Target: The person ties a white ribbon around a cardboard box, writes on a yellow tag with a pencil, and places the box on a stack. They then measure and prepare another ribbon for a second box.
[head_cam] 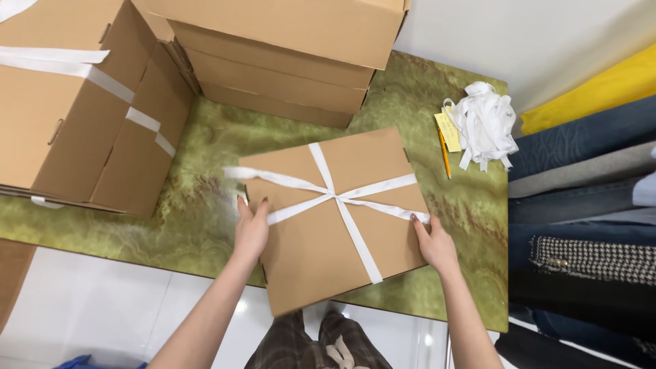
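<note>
A flat brown cardboard box point(311, 239) lies on the green marbled table point(198, 205), tied crosswise with white ribbon point(335, 197) knotted near its middle. One loose ribbon end trails off the box's upper left corner. My left hand point(251, 229) grips the box's left edge, thumb on top. At the right edge my right hand point(434, 244) holds the box where the ribbon wraps round. The box's near corner hangs over the table's front edge.
Stacked cardboard boxes point(280, 61) stand at the table's back, and another ribbon-tied stack point(82, 109) at the left. A heap of white ribbon point(485, 123), a yellow tag and a pencil point(444, 154) lie at the right. Folded fabrics point(588, 191) fill the right side.
</note>
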